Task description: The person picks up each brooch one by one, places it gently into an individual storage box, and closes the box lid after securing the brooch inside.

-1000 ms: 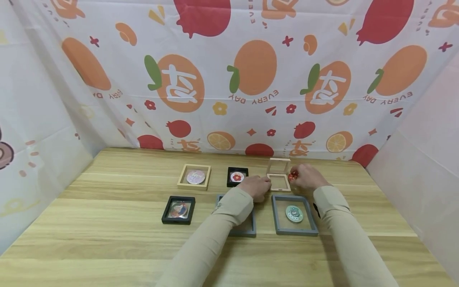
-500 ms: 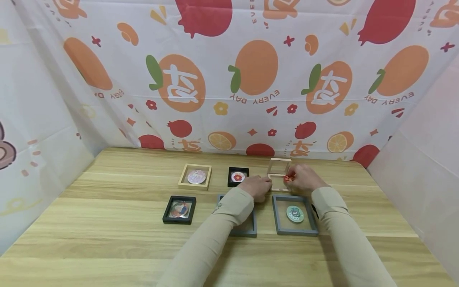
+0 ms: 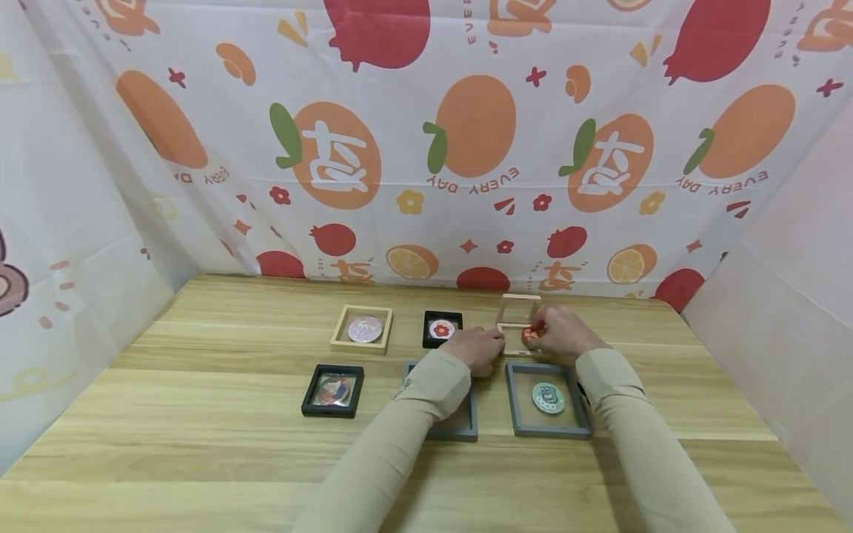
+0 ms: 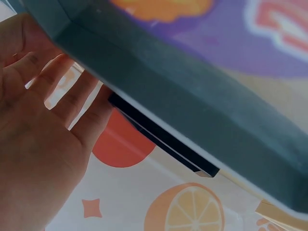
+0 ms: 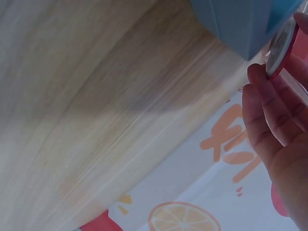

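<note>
A small pale wooden display frame (image 3: 520, 297) stands hinged apart at the back of the table, its lid upright. Against its left edge my left hand (image 3: 474, 348) holds it with the fingertips; in the left wrist view a grey frame hides the fingertips of that hand (image 4: 43, 115). Over the right part of the lower half, my right hand (image 3: 565, 333) pinches a red round badge (image 3: 530, 335). The right wrist view shows the badge (image 5: 283, 48) edge-on between thumb and fingers, its pale back turned to the camera.
Nearer me lie a grey frame with a green badge (image 3: 548, 397) and another grey frame (image 3: 474, 422) under my left forearm. Leftward are a wooden frame (image 3: 340, 346), a black frame with a flower badge (image 3: 429, 341) and another black frame (image 3: 308, 400). A printed curtain (image 3: 413, 133) hangs behind.
My right hand has moved left with the red badge, from beside the small wooden frame to over its lower half. The left hand has stayed at the frame's left edge.
</note>
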The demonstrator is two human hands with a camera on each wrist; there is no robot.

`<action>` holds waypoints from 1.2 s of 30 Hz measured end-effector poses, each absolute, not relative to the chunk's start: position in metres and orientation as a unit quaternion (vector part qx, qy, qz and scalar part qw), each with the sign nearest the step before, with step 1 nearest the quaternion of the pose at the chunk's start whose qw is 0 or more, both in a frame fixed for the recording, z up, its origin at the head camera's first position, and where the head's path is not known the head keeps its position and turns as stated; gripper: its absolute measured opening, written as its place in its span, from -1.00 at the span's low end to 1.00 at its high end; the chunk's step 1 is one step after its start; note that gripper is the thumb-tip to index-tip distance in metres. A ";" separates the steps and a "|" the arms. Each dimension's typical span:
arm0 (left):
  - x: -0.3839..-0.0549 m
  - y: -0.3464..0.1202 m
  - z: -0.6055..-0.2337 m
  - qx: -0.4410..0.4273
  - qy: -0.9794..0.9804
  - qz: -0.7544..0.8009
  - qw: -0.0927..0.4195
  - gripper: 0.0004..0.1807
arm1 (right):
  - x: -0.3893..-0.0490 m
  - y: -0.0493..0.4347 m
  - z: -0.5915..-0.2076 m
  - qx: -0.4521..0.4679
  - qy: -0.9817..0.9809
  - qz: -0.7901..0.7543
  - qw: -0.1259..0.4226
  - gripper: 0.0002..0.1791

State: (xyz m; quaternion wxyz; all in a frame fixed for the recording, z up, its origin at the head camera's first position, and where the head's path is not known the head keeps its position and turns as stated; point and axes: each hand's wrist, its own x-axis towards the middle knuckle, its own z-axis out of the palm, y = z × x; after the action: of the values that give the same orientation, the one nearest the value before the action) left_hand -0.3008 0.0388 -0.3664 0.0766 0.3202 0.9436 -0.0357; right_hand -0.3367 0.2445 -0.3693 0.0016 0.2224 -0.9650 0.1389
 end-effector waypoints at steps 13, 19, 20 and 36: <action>-0.300 0.038 -0.367 0.318 0.944 -0.039 0.081 -0.52 | -0.336 0.236 -0.369 0.254 -0.959 0.124 0.004 -0.87; -0.301 0.038 -0.367 0.320 0.944 -0.037 0.078 -0.56 | -0.336 0.231 -0.369 0.263 -0.957 0.120 0.005 -0.86; -0.301 0.038 -0.367 0.320 0.943 -0.038 0.078 -0.57 | -0.336 0.230 -0.369 0.267 -0.956 0.117 0.008 -0.85; -0.300 0.037 -0.366 0.317 0.943 -0.038 0.093 -0.47 | -0.338 0.216 -0.367 0.242 -0.963 0.117 -0.025 -0.79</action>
State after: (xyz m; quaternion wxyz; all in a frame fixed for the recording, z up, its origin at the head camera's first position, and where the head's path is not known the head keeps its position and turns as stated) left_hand -0.2998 0.0371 -0.3657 0.0925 0.3171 0.9431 -0.0384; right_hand -0.3383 0.2164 -0.3672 -0.0247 0.2422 -0.9628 0.1170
